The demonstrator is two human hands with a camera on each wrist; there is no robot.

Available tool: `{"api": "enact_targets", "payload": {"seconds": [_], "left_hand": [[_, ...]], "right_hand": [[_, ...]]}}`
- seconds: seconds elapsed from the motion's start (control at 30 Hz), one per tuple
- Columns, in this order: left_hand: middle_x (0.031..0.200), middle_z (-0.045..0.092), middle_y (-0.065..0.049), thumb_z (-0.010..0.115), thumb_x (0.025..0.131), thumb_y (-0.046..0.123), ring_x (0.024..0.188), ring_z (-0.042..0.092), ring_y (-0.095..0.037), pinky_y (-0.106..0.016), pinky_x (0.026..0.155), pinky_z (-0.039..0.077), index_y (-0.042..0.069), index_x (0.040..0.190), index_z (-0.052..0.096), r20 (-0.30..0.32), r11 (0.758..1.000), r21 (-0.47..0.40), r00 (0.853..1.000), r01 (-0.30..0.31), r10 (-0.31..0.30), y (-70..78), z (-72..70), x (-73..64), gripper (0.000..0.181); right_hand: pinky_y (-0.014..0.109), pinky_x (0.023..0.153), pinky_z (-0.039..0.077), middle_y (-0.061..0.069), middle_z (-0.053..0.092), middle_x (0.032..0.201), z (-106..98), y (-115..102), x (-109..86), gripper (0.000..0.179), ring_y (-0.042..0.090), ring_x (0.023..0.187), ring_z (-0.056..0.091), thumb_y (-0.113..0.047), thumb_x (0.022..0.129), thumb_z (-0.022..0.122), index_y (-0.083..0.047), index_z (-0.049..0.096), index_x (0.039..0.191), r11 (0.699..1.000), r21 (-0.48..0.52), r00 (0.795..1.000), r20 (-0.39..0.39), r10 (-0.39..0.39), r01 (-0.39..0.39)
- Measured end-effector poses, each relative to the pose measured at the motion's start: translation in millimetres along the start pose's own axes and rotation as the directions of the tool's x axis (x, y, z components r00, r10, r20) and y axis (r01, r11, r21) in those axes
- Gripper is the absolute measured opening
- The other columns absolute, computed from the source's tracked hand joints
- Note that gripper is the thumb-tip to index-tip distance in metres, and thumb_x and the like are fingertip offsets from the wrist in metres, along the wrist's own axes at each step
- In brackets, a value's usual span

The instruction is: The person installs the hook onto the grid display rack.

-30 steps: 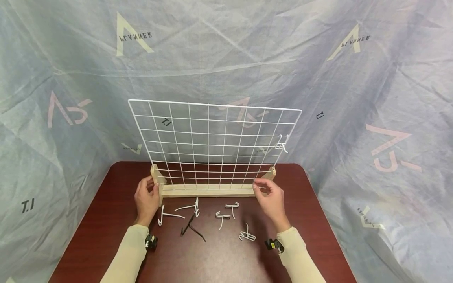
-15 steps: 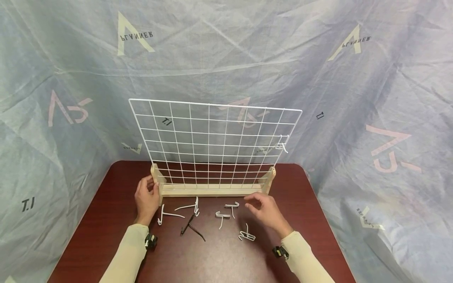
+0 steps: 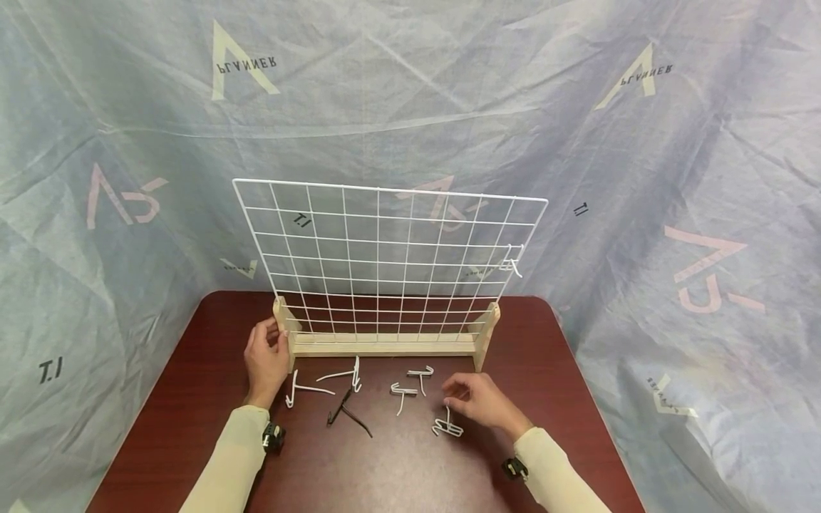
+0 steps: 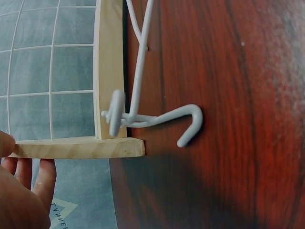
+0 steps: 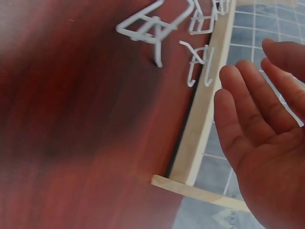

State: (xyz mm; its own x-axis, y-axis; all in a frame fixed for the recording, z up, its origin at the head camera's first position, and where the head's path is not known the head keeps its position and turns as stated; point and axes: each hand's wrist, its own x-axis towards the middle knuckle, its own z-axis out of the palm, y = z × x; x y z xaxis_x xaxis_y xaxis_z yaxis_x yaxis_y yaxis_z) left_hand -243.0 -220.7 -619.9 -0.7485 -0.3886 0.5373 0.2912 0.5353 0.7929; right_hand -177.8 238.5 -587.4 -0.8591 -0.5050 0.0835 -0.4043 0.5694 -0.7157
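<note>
My left hand (image 3: 266,365) holds the left wooden end piece (image 3: 284,324) of a stand bearing a white wire grid panel (image 3: 378,236). In the left wrist view the thumb lies on one side of that end piece (image 4: 90,149) and the fingers on the other. My right hand (image 3: 482,400) hovers over the table with loosely bent fingers, nothing between them. Just below its fingertips lies a white wire hook (image 3: 449,429), which the right wrist view shows as a bent wire hook (image 5: 155,29). Another white hook (image 3: 511,264) hangs on the panel's right side.
Two small white hooks, one being the near hook (image 3: 403,390), lie mid-table. Farther left are a long white hook (image 3: 308,389), another long white hook (image 3: 356,374) and a black hook (image 3: 346,412). A grey printed cloth (image 3: 398,92) surrounds the dark red table (image 3: 385,474).
My right hand has left the stand's right end and come down toward me, to the white hook at the right. My left hand keeps its place on the end piece.
</note>
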Motion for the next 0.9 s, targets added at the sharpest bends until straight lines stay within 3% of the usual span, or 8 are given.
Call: {"api": "enact_targets", "payload": {"seconds": [0.17, 0.37, 0.6, 0.67, 0.77, 0.9], "left_hand": [[0.116, 0.068, -0.027, 0.072, 0.093, -0.005, 0.103, 0.073, -0.042, 0.005, 0.077, 0.044, -0.005, 0.125, 0.065, -0.005, 1.000, -0.001, 1.000, 0.000, 0.000, 0.8, 0.2, 0.9, 0.033], [0.116, 0.067, -0.027, 0.071, 0.093, -0.006, 0.103, 0.072, -0.043, 0.004, 0.078, 0.045, -0.006, 0.125, 0.065, -0.004, 1.000, -0.006, 1.000, 0.007, -0.007, -1.1, 1.4, 0.3, 0.032], [0.118, 0.067, -0.030, 0.070, 0.094, -0.005, 0.104, 0.072, -0.043, 0.004, 0.078, 0.046, -0.005, 0.125, 0.065, 0.002, 1.000, -0.002, 1.000, 0.015, -0.015, -0.1, 0.4, -0.7, 0.032], [0.118, 0.067, -0.029, 0.071, 0.094, -0.004, 0.104, 0.073, -0.043, -0.001, 0.078, 0.051, -0.004, 0.126, 0.065, 0.004, 1.000, 0.006, 1.000, 0.016, -0.016, 0.1, 0.1, -0.6, 0.032], [0.117, 0.068, -0.028, 0.072, 0.094, -0.004, 0.104, 0.073, -0.042, -0.020, 0.079, 0.061, -0.004, 0.125, 0.065, 0.004, 1.000, 0.015, 1.000, 0.016, -0.016, 0.0, -0.1, -0.8, 0.032], [0.116, 0.068, -0.026, 0.072, 0.094, -0.004, 0.104, 0.073, -0.042, -0.041, 0.079, 0.062, -0.004, 0.125, 0.065, -0.003, 1.000, 0.028, 1.000, 0.010, -0.010, -0.8, 1.4, -0.6, 0.032]], "right_hand": [[0.022, 0.069, 0.059, -0.006, 0.076, 0.088, 9, 6, -6.5, 0.018, 0.001, 0.077, 0.068, -0.013, 0.092, 0.082, -0.005, 0.076, 0.107, 0.999, -0.039, 0.999, 0.034, 0.013, -0.011], [0.019, 0.062, 0.053, -0.012, 0.071, 0.079, 19, 8, -13.0, 0.016, -0.005, 0.067, 0.059, -0.013, 0.091, 0.082, -0.007, 0.076, 0.105, 0.996, -0.077, 0.998, 0.052, 0.043, -0.039], [0.017, 0.053, 0.047, -0.008, 0.071, 0.070, 27, 5, -20.4, 0.012, -0.005, 0.059, 0.056, -0.011, 0.089, 0.082, -0.007, 0.076, 0.099, 0.997, -0.061, 0.995, 0.085, 0.058, -0.053], [0.016, 0.051, 0.045, -0.005, 0.072, 0.068, 29, 5, -21.3, 0.011, -0.005, 0.056, 0.057, -0.008, 0.089, 0.081, -0.007, 0.075, 0.098, 0.997, -0.043, 0.993, 0.098, 0.067, -0.063], [0.016, 0.049, 0.043, -0.001, 0.073, 0.066, 30, 4, -21.6, 0.011, -0.005, 0.053, 0.057, -0.006, 0.089, 0.081, -0.007, 0.074, 0.098, 0.997, -0.029, 0.991, 0.109, 0.077, -0.074], [0.016, 0.048, 0.041, -0.003, 0.072, 0.064, 31, 2, -21.3, 0.013, -0.007, 0.051, 0.054, -0.006, 0.088, 0.083, -0.007, 0.075, 0.098, 0.996, -0.049, 0.992, 0.104, 0.073, -0.068]]}}
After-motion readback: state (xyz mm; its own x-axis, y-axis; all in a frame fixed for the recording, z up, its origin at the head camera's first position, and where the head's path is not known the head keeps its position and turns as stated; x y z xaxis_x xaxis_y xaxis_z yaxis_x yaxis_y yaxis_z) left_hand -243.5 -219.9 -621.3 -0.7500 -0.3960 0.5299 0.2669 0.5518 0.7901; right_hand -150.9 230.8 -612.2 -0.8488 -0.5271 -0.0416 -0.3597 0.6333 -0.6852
